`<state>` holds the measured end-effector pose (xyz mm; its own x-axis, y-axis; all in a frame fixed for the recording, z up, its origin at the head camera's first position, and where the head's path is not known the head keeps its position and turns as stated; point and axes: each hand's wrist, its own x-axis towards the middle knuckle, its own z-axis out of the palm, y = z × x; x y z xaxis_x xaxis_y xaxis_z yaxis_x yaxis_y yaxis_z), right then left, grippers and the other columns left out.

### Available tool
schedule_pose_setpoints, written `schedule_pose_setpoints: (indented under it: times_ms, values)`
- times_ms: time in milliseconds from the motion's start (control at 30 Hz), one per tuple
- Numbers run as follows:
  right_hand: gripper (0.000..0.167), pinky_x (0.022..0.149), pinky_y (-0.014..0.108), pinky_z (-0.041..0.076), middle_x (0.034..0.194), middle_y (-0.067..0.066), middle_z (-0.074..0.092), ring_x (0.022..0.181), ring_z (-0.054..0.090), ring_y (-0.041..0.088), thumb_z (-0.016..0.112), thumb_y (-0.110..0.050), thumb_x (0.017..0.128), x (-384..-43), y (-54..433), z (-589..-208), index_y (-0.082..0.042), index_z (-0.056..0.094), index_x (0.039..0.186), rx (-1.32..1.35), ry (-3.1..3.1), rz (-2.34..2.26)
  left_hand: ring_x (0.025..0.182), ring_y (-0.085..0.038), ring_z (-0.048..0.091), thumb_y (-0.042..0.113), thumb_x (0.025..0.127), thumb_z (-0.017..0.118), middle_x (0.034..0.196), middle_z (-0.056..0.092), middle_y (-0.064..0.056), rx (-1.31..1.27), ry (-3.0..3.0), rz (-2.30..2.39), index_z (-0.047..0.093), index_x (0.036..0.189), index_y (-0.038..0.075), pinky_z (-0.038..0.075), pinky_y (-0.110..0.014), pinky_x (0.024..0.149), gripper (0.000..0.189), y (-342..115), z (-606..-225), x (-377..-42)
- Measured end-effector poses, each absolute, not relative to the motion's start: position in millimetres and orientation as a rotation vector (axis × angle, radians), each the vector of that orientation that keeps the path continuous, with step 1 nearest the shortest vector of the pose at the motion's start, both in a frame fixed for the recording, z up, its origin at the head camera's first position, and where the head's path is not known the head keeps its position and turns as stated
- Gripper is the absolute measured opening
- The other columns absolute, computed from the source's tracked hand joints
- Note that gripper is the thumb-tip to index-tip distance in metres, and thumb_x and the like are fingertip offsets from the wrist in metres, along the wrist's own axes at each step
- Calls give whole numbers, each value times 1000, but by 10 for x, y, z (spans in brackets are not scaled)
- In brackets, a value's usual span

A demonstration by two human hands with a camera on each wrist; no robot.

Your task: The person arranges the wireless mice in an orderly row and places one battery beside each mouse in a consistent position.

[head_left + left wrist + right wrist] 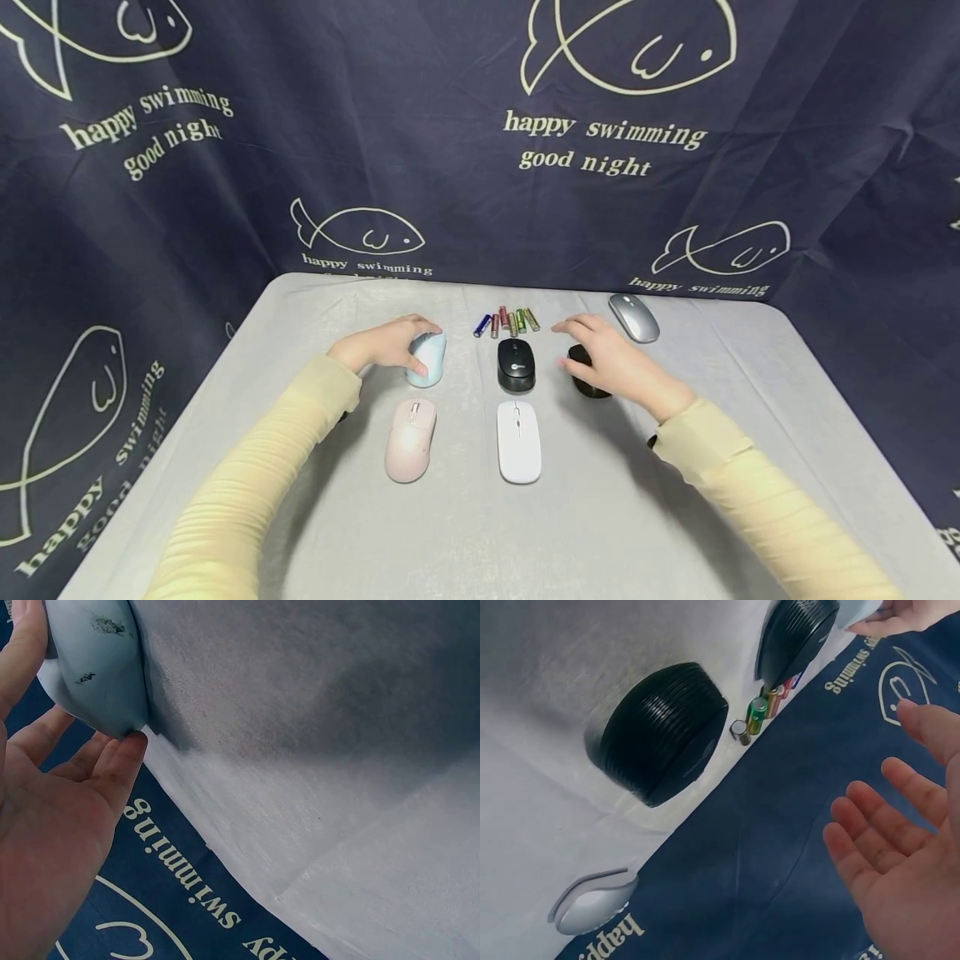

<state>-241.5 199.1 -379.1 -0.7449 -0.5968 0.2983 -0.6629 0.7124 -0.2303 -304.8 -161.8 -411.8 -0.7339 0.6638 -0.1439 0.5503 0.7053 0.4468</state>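
My left hand (pixel 384 342) grips a light blue computer mouse (pixel 431 360), thumb on its near side and fingers at the far end. In the left wrist view dark scuff marks show on the side of that mouse (pixel 105 667). Over the right black mouse (pixel 589 387) hovers my right hand (pixel 618 360). The right wrist view shows its fingers (pixel 877 817) loosely bent and apart from the black mouse (pixel 664 735), holding nothing.
Between the hands stands another black mouse (pixel 517 367), with several coloured batteries (pixel 503 322) behind it. A pink mouse (pixel 410 442) and a white mouse (pixel 518 446) lie nearer. At the back right is a grey mouse (pixel 634 318). Dark fish-print cloth (pixel 480 167) hangs behind the table.
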Motion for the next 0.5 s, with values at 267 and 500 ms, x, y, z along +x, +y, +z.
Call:
schedule_pose_setpoints:
  times_ms: [267, 500]
  values:
    - [46, 99, 46, 42, 121, 15, 58, 115, 52, 32, 72, -18, 82, -2526, 2072, -3817, 0, 57, 122, 985, -2696, 463, 126, -36, 42, 26, 72, 80, 136, 45, -24, 960, 2618, 554, 45, 136, -2, 33, -47, 109, 78, -1632, -4139, -3061]
    - [47, 98, 50, 40, 122, 17, 57, 116, 49, 36, 72, -19, 82, -2600, 2159, -3857, -1, 57, 123, 924, -2701, 465, 128, -35, 41, 26, 71, 81, 137, 44, -23, 949, 2618, 545, 45, 136, -1, 32, -46, 110, 79, -1636, -4168, -3087]
